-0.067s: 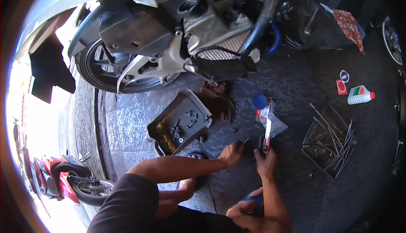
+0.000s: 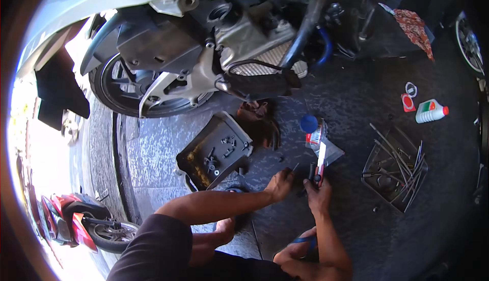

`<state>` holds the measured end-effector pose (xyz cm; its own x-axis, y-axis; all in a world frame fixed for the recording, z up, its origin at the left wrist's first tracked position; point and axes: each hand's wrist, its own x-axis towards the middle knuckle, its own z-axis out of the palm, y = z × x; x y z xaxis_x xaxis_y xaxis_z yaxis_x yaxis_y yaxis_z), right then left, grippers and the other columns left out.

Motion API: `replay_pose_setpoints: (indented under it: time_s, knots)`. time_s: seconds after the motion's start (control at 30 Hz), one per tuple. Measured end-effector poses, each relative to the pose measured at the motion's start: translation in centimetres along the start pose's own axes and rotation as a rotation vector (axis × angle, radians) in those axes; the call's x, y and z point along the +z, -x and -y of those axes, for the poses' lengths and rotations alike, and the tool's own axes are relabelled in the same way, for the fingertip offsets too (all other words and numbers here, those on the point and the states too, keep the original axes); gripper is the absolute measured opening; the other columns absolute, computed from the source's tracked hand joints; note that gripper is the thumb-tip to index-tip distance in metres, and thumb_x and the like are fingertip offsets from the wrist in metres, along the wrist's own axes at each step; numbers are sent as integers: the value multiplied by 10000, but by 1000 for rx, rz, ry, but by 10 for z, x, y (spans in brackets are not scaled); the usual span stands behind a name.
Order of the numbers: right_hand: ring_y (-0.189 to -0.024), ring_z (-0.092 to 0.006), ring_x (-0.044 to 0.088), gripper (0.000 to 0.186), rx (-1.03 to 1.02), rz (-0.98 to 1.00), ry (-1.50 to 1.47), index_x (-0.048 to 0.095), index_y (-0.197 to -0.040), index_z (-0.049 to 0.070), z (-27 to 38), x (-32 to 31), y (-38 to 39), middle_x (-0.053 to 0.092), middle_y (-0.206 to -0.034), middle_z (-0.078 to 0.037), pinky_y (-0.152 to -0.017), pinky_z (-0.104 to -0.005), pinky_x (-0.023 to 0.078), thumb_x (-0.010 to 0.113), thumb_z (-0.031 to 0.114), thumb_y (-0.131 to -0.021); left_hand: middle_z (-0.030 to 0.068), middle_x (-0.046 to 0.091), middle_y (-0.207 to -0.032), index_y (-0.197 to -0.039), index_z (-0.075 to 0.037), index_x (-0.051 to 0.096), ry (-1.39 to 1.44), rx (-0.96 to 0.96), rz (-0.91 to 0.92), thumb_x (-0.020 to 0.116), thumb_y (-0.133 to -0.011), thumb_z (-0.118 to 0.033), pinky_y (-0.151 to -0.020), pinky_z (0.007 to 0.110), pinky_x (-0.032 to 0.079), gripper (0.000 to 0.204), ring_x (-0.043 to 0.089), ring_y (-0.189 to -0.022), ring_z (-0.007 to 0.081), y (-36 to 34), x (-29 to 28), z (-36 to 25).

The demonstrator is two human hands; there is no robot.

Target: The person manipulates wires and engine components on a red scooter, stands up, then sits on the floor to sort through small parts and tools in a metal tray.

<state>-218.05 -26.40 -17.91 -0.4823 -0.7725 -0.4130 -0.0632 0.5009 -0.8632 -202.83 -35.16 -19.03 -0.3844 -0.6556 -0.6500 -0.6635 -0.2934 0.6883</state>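
My right hand (image 2: 318,194) is closed around a cutter knife (image 2: 320,170) with a red handle and a long bright blade pointing away from me. Beside the handle, a short dark cylindrical piece (image 2: 311,171) sticks up from the same hand. My left hand (image 2: 280,185) is closed just to the left, and a thin pointed metal tip (image 2: 296,167) shows past its fingers; the rest of that item is hidden. Beyond the blade lie a clear plastic bag (image 2: 333,152) and a round blue lid (image 2: 308,123).
A motorcycle (image 2: 254,41) stands ahead. A dark tray (image 2: 224,120) of bolts lies at left, beside a brown rag (image 2: 260,123). At right are a bin (image 2: 376,184) of long tools and a white bottle (image 2: 432,112) with a red cap. A red motorcycle (image 2: 81,220) stands far left.
The whole view has shifted slightly. Both hands keep their grips and stay in nearly the same place.
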Motion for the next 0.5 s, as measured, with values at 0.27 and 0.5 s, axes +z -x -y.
replay_pose_setpoints:
  time_s: [0.27, 0.5]
  knots:
    - [-739, -96, 577, 287, 198, -38, -458, 586, -1060, 4, -1, -5, 6, 607, -854, -21, -651, -286, 491, 770, 89, -856, 167, 693, -952, -1230, 20, 581, 219, -143, 91, 421, -1053, -299, -774, 386, 543, 400, 681, -871, 266, 3, 19, -48]
    - [-567, -67, 513, 243, 140, -16, -543, 574, -995, 67, 11, 6, 23, 565, -757, 19, -484, -236, 400, 766, 158, -876, 261, 667, -940, -1107, 21, 547, -52, 59, 12, 414, -1053, -304, -803, 500, 499, 355, 672, -939, 424, 24, 7, -22]
